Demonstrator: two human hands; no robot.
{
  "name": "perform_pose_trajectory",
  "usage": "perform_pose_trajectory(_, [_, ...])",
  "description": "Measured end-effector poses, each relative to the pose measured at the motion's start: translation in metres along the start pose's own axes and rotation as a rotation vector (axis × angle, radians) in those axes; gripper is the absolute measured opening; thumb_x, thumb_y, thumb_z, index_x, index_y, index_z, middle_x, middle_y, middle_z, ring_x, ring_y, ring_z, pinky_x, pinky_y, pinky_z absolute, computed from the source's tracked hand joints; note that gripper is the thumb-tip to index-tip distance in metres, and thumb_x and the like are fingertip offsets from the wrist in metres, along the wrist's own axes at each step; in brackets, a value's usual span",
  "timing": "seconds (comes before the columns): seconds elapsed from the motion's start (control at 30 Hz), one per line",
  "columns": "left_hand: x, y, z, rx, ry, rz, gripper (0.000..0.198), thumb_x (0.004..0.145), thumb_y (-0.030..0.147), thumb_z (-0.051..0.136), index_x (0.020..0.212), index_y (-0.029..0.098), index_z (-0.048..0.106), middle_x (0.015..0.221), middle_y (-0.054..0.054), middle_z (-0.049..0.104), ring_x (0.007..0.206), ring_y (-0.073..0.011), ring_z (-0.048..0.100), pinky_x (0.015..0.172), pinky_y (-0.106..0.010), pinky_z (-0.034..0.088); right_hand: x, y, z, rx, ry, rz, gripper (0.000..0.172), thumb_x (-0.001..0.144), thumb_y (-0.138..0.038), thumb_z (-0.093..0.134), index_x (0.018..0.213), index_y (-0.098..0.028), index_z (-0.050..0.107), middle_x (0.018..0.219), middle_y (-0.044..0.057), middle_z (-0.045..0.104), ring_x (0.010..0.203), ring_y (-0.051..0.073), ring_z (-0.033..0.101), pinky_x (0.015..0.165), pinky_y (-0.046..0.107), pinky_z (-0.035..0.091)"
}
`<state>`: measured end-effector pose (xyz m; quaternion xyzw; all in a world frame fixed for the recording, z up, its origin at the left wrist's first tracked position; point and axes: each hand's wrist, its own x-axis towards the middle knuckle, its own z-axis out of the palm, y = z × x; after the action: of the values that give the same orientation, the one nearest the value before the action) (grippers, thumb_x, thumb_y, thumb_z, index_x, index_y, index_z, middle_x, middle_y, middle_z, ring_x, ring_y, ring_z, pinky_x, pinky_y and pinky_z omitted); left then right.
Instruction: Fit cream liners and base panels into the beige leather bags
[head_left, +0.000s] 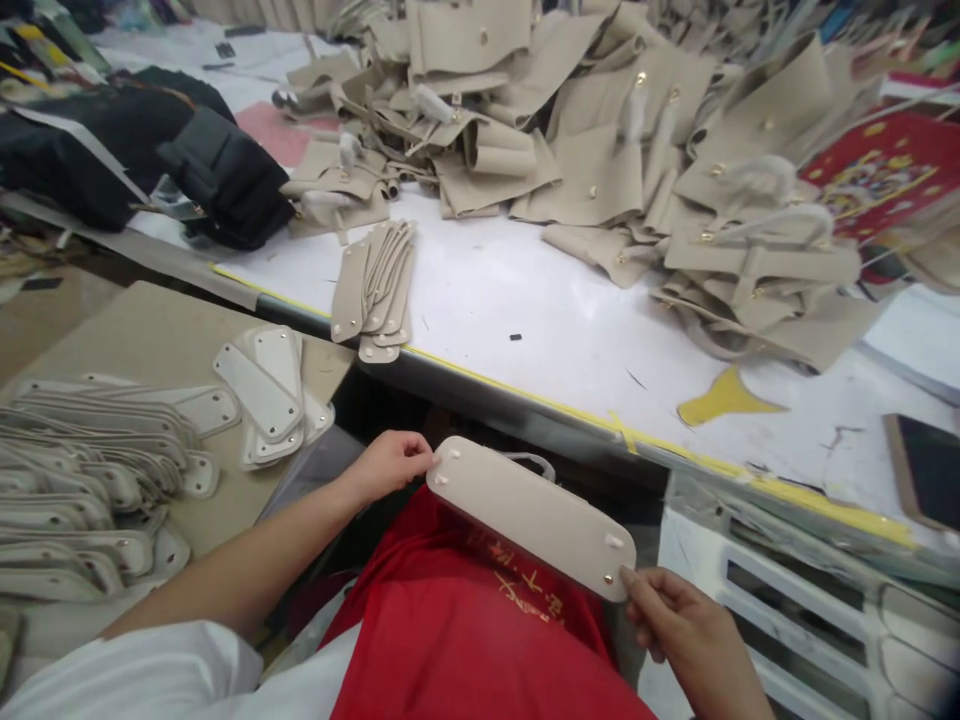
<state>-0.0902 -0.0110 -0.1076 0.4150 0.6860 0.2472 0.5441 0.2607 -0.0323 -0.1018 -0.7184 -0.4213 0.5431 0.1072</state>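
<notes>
A beige oblong bag-base panel (pixel 529 515) with small studs at its corners is held over my lap between both hands. My left hand (pixel 390 465) pinches its left end, fingers closed on the edge. The right end is gripped by my right hand (pixel 679 620), fingers curled around that corner. Under the panel lies a red cloth (pixel 465 630) with gold lettering. A thin loop shows just behind the panel.
A stack of similar beige panels (pixel 375 290) lies on the white table (pixel 540 310). Behind it is a large heap of beige bag pieces (pixel 637 150). White oblong panels (pixel 112 460) cover a brown board at left. A phone (pixel 926 470) lies at right, black bags (pixel 150 150) at far left.
</notes>
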Motion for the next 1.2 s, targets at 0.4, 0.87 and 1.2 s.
perform_pose_trajectory(0.4, [0.005, -0.022, 0.001, -0.174, 0.039, 0.11, 0.031, 0.074, 0.043, 0.059, 0.067, 0.013, 0.058, 0.053, 0.004, 0.047, 0.045, -0.0052, 0.034, 0.041, -0.018, 0.023, -0.006, -0.007, 0.012, 0.018, 0.107, -0.035, 0.038, 0.066, -0.055, 0.061, 0.058, -0.019, 0.055, 0.046, -0.001, 0.052, 0.039, 0.01, 0.043, 0.039, 0.022, 0.033])
perform_pose_trajectory(0.87, [0.011, -0.018, 0.001, -0.1, 0.079, 0.097, 0.028, 0.071, 0.04, 0.06, 0.064, 0.013, 0.059, 0.05, 0.005, 0.047, 0.044, -0.0053, 0.035, 0.041, -0.017, 0.026, -0.002, -0.002, 0.005, -0.002, 0.025, 0.007, 0.041, 0.069, -0.057, 0.06, 0.061, -0.017, 0.055, 0.046, -0.001, 0.053, 0.041, 0.009, 0.044, 0.041, 0.021, 0.033])
perform_pose_trajectory(1.2, [0.016, -0.022, -0.001, -0.117, 0.035, 0.084, 0.024, 0.07, 0.036, 0.061, 0.063, 0.013, 0.059, 0.046, 0.007, 0.042, 0.04, -0.0039, 0.03, 0.038, -0.016, 0.023, 0.003, 0.003, 0.002, -0.03, 0.001, 0.021, 0.041, 0.07, -0.056, 0.059, 0.059, -0.017, 0.054, 0.045, 0.0, 0.053, 0.04, 0.009, 0.043, 0.041, 0.021, 0.034])
